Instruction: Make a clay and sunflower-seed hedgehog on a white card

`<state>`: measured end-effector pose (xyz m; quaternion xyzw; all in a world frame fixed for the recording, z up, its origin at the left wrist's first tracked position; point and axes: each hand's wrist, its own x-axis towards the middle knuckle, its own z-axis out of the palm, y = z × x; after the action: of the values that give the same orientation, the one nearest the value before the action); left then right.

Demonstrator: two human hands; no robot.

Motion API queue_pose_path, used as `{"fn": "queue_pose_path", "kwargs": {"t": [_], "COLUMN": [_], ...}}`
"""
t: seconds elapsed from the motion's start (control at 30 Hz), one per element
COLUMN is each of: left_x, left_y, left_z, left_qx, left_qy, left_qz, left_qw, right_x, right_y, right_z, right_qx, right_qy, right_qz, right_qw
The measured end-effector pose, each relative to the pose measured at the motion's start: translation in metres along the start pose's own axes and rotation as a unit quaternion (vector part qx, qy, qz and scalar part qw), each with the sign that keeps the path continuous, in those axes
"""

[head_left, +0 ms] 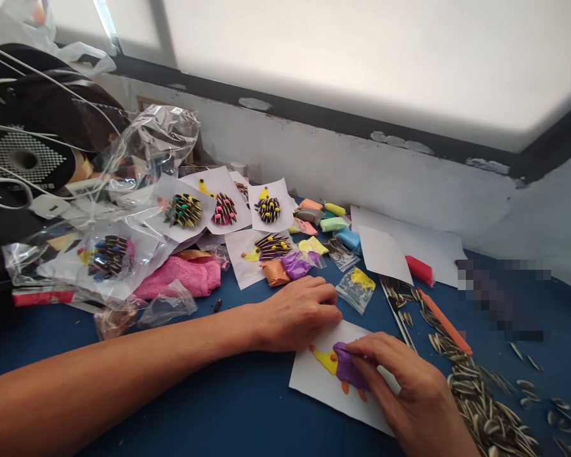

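A white sheet of paper lies on the blue table, carrying a flat clay hedgehog. Its yellow head has an orange nose and ear, its body is purple clay, and two orange feet stick out below. My left hand rests with curled fingers on the paper's far edge, holding it down; its fingertips are partly hidden. My right hand is over the purple body, thumb and forefinger pinched at its upper edge on a small dark piece, apparently a sunflower seed, mostly covered by the fingers.
Sunflower seeds are heaped at the right beside an orange stick. Behind lie coloured clay packets, a small bag with yellow clay and finished seed hedgehogs on paper. A pink cloth and plastic bags crowd the left.
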<state>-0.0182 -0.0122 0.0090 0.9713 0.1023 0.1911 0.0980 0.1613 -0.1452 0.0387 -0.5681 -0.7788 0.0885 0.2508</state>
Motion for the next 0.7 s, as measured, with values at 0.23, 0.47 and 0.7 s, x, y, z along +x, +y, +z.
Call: {"fn": "queue_pose_path", "kwargs": {"t": [0.23, 0.47, 0.7], "left_x": [-0.0005, -0.0002, -0.0003], "left_y": [0.0006, -0.0006, -0.0002], "left_z": [-0.0005, 0.0004, 0.0004], "left_qx": [-0.009, -0.006, -0.003], "left_qy": [0.003, 0.005, 0.010], "left_qz": [-0.002, 0.001, 0.000], "left_qw": [1.000, 1.000, 1.000], "right_x": [-0.0019, -0.0007, 0.0002], "right_y": [0.0042, 0.0026, 0.0053], "right_z": [0.0037, 0.0080, 0.0081], "right_qx": [-0.008, 0.004, -0.011], "right_qy": [0.016, -0.007, -0.006], "right_qz": [0.000, 0.005, -0.010], "right_qw": [1.000, 1.000, 1.000]}}
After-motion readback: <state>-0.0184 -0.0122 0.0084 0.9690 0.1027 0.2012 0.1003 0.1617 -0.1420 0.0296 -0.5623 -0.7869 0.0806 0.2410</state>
